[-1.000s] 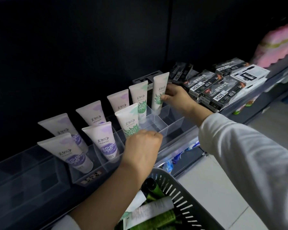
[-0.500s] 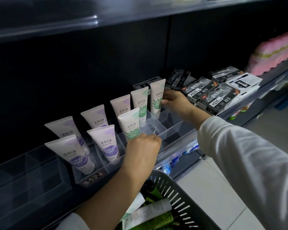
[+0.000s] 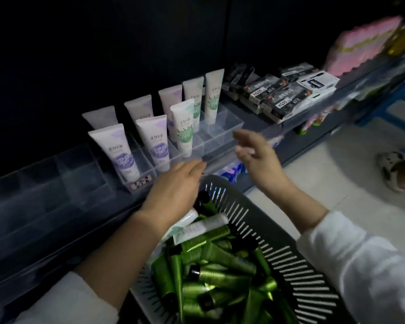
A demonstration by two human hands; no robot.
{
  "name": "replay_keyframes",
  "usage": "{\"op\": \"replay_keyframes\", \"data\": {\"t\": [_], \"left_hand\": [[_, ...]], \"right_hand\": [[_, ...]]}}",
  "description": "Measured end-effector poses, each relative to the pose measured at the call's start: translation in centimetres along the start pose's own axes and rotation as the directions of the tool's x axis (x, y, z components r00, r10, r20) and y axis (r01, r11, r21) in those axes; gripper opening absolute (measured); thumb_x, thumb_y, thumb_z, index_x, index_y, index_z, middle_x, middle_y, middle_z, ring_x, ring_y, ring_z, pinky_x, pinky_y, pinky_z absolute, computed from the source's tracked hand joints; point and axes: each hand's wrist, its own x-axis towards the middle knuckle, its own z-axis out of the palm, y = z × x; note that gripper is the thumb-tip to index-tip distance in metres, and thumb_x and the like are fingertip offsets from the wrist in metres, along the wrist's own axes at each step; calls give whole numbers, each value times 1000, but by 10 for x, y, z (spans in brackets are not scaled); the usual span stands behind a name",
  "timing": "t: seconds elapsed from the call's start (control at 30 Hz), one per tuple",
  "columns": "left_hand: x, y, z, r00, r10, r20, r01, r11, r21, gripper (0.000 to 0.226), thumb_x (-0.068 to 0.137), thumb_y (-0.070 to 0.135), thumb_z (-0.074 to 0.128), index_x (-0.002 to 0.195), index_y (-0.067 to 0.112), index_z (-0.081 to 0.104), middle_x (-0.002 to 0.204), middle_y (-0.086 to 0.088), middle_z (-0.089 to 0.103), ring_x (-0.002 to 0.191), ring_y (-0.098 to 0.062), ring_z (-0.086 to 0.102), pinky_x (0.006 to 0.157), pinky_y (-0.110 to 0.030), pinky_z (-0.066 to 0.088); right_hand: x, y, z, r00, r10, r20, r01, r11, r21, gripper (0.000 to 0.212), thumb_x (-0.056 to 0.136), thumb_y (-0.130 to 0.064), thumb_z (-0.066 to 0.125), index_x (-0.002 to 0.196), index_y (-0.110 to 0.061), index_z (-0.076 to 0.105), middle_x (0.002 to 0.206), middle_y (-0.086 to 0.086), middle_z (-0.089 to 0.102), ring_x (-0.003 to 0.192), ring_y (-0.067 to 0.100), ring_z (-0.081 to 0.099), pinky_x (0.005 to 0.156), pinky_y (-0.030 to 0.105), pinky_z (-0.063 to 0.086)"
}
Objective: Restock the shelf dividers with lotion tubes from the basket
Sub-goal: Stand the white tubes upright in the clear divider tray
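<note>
Both hands are empty, fingers loose and apart. The left hand (image 3: 173, 190) hovers over the far rim of the basket (image 3: 290, 265), where green lotion tubes (image 3: 220, 277) lie piled beneath both wrists. The right hand (image 3: 255, 155) hangs just short of the clear shelf dividers (image 3: 220, 134). Beyond the fingertips, 8 tubes (image 3: 154, 139) stand upright.

Single view here, from the person's head, wide-angle, looking forward and down: dark slotted plastic basket (image 3: 301, 265) close at the near edge, clear plastic shelf dividers (image 3: 221, 134) farther off left, pale tiled floor (image 3: 337, 181) right.
</note>
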Motion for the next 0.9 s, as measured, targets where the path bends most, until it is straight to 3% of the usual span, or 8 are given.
{"op": "replay_keyframes", "data": {"t": [0.1, 0.17, 0.33, 0.43, 0.57, 0.7, 0.83, 0.9], "left_hand": [[-46, -10, 5, 999, 24, -27, -23, 999, 24, 46, 70, 10, 77, 114, 11, 64, 113, -3, 66, 98, -24, 64, 77, -33, 54], [-71, -20, 6, 1000, -2, 0, 2, 1000, -4, 44, 67, 10, 80, 108, 13, 67, 107, 0, 68, 93, -23, 65, 70, -31, 55], [-117, -48, 12, 994, -111, 9, 111, 993, -49, 43, 74, 8, 74, 115, 10, 63, 115, -2, 62, 99, -27, 59, 78, -39, 55], [-124, -52, 16, 980, -200, 12, 199, 965, -169, 41, 89, 17, 60, 129, 11, 53, 125, -3, 57, 112, -26, 52, 92, -39, 47], [-124, -51, 20, 972, -233, 14, 229, 943, -243, 42, 93, 20, 53, 134, 14, 47, 129, -2, 54, 118, -23, 50, 96, -34, 42], [-124, -52, 21, 968, -250, 4, 242, 934, -263, 42, 93, 19, 52, 135, 15, 48, 129, -1, 54, 117, -21, 50, 95, -35, 43], [-123, -52, 22, 966, -259, -12, 246, 931, -270, 41, 92, 15, 54, 133, 14, 49, 128, -2, 55, 115, -21, 51, 94, -32, 41], [-122, -51, 22, 964, -264, -24, 248, 930, -271, 42, 91, 13, 56, 132, 14, 51, 125, -2, 56, 112, -20, 52, 92, -29, 41]], "right_hand": [[-55, 9, 25, 997, 43, 62, -42, 999, -20, 34, 89, -5, 56, 123, -10, 55, 118, 5, 57, 103, 10, 52, 91, 21, 43], [-78, 14, 39, 990, 65, 122, -55, 995, -82, 35, 88, -7, 59, 123, -10, 56, 119, 9, 57, 106, 13, 54, 96, 27, 43], [-98, 23, 65, 970, 145, 194, -93, 963, -253, 36, 88, -9, 60, 124, -7, 55, 124, 11, 57, 112, 16, 55, 86, 10, 33], [-96, 36, 75, 947, 185, 263, -51, 894, -446, 39, 90, -14, 58, 128, -8, 53, 130, 11, 55, 119, 25, 52, 94, 22, 36], [-95, 56, 88, 878, 254, 407, 115, 712, -693, 41, 90, -12, 53, 130, -12, 49, 129, 14, 54, 118, 30, 51, 97, 36, 42], [-94, 69, 102, 810, 327, 486, 196, 630, -751, 48, 84, -3, 45, 132, -9, 46, 132, 15, 50, 120, 32, 49, 100, 38, 41], [-90, 83, 110, 777, 370, 509, 272, 533, -801, 53, 87, -10, 47, 139, -13, 36, 144, 8, 38, 134, 26, 34, 110, 39, 27], [-88, 84, 111, 778, 374, 505, 303, 481, -823, 50, 89, -16, 51, 137, -14, 38, 143, 7, 38, 132, 27, 34, 110, 41, 24]]}}
